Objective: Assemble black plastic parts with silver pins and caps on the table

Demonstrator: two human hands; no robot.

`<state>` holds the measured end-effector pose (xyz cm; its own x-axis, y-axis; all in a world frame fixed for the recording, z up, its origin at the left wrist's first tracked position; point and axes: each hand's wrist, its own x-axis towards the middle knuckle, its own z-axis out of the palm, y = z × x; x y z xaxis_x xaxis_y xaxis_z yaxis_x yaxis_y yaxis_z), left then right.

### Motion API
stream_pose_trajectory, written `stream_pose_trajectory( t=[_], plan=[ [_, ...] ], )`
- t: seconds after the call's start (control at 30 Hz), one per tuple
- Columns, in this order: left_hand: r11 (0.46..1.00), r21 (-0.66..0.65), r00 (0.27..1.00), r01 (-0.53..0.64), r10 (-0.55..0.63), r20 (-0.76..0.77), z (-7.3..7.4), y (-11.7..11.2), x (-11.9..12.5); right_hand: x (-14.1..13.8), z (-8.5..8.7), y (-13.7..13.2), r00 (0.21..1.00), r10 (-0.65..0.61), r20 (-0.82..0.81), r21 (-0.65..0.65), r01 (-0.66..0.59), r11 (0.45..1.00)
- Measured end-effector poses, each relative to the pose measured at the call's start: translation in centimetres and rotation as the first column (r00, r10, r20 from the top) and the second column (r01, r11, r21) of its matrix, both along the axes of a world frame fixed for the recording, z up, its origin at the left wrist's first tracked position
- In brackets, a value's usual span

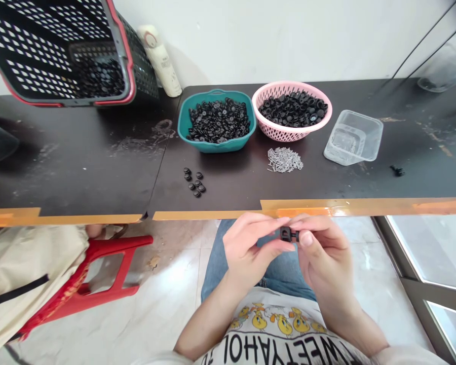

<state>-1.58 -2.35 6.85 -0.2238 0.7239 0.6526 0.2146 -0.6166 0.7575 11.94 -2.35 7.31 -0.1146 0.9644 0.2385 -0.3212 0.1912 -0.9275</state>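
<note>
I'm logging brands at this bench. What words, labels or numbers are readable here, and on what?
"WEETYAHOL": on the shirt, upside down to the camera, both ends cut off.
Label on the white bottle by the wall: too blurred to read.
No other text shows.

I pinch a small black part (286,233) between my left hand (251,248) and my right hand (325,256), fingertips of both closed on it, over my lap, well nearer to me than the teal tub (217,145). Just right of the tub stands a pink basket (289,133) of black caps. In front of the tub lie a few loose black caps (195,182) and, rightward, a heap of metal pins (284,159). Beyond the basket, farther right of the tub, sits a clear container (353,138).
</note>
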Motion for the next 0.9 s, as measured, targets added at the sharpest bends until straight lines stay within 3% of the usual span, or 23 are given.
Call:
stream_pose_trajectory(
  t=[0.33, 0.47, 0.67, 0.8, 0.9],
  plan=[
    [0.998, 0.037, 0.996, -0.05, 0.052, -0.07, 0.0, -0.1, -0.3, 0.0, -0.4, 0.3, 0.993, 0.071, -0.091, -0.073, -0.077, 0.994],
    [0.998, 0.053, 0.993, -0.045, 0.05, -0.106, -0.1, 0.1, -0.5, 0.0, 0.0, 0.5, 0.98, 0.129, -0.154, -0.174, -0.155, 0.972],
    [0.998, 0.032, 0.971, 0.045, -0.036, -0.236, 0.0, 0.6, -2.2, 0.2, 0.0, 0.8, 0.949, 0.232, -0.212, -0.225, -0.278, 0.934],
    [0.975, 0.047, 0.953, 0.218, -0.203, -0.224, 0.5, 1.1, -2.8, 0.1, 0.0, 0.7, 0.948, 0.242, -0.208, -0.233, -0.289, 0.929],
    [0.965, 0.013, 0.95, 0.264, -0.257, -0.178, 0.7, 1.1, -2.8, -0.1, 0.1, 0.5, 0.933, 0.263, -0.246, -0.251, -0.324, 0.912]
  ],
)
